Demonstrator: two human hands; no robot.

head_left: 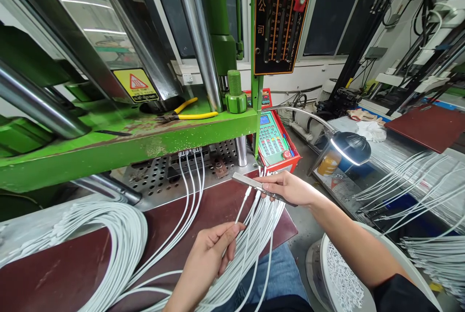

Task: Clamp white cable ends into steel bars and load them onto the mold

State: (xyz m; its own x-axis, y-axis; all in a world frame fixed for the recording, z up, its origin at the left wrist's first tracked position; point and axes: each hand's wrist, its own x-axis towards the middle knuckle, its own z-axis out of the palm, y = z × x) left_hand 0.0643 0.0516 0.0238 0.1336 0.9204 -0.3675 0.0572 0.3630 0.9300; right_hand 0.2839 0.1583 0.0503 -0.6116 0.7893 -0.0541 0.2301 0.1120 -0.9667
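Big green press (119, 142) filled top left, w/ yellow-handled pliers (189, 114) on its ledge. Below, dark red desk (72, 263) carrying looped white cables (119, 244); more cables at right, past lamp (347, 149) and control panel (274, 140).

Held in right hand (290, 188), closed in a pinch: thin metal jig bar (250, 183), just off desk's far edge, w/ cable ends hanging from it in a row. Left hand (209, 254) closed on single cable (241, 208) btwn thumb and forefinger, plug tip raised and nearly touching the bar.

Judged best practice for seating: kept bar level and steady, gripped clear of the slots; pinched cable close behind plug so tip didn't wander; lined plug square to next free slot before pushing; kept loose strands apart so none crossed under the bar. Exact slot count too small to tell.
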